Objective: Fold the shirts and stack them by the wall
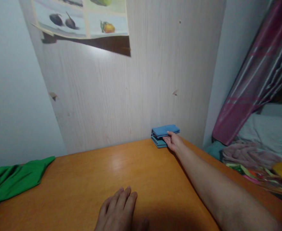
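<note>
At the far right of the tabletop, against the wall, lies a stack of folded blue cloth (163,130). My right hand (173,141) reaches out to its right side, with the thumb on the top layer and the fingers under it, so the hand is closed on that cloth. Below the gap, a lower blue fold (160,142) rests on the table. Near the front edge my left hand (118,208) is low over or on the wood, fingers stretched out, holding nothing. A crumpled green cloth (18,179) lies at the left.
The orange-brown wooden table (83,179) meets a pale wood-grain panel (107,96) at the back. Fruit pictures (83,19) hang on it. Beyond the table's right edge are a pink and grey curtain (249,80), bedding (263,128) and a heap of colourful items (258,175).
</note>
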`<act>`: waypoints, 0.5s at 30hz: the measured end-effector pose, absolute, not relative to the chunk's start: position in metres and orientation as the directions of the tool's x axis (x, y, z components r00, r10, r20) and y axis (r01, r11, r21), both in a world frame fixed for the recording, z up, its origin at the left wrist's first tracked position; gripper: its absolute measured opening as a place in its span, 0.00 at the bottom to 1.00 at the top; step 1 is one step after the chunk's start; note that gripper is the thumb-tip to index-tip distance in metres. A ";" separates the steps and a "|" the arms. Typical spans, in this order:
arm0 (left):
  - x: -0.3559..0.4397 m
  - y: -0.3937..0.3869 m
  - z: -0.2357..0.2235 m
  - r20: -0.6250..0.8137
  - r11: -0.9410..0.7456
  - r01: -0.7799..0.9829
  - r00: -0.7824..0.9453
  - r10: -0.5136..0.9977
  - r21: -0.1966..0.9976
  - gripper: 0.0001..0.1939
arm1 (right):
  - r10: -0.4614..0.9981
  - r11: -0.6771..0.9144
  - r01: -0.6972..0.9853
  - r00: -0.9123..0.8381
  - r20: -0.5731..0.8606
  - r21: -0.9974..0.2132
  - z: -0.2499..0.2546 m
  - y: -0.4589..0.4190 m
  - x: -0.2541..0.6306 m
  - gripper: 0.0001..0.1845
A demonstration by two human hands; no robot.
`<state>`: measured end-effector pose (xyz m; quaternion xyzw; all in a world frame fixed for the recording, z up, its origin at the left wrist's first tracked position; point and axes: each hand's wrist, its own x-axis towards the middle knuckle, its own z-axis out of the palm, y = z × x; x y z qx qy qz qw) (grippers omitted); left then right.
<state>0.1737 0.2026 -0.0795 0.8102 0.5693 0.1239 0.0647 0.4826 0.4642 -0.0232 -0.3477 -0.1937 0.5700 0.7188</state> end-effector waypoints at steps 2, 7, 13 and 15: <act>0.172 0.203 -0.081 0.158 -0.356 0.898 0.324 0.933 0.258 0.35 | 0.953 0.103 -0.683 0.275 -0.125 -0.723 -0.024 0.464 0.484 0.05; 0.171 0.201 -0.080 0.148 -0.344 0.907 0.316 0.937 0.241 0.35 | 0.949 0.079 -0.673 0.276 -0.151 -0.736 -0.026 0.462 0.483 0.05; 0.177 0.198 -0.072 0.123 -0.321 0.917 0.300 0.946 0.236 0.38 | 0.930 0.022 -0.628 0.298 -0.214 -0.778 -0.031 0.456 0.480 0.06; 0.178 0.198 -0.070 0.104 -0.310 0.923 0.294 0.950 0.227 0.39 | 0.922 -0.001 -0.604 0.308 -0.234 -0.797 -0.031 0.454 0.481 0.04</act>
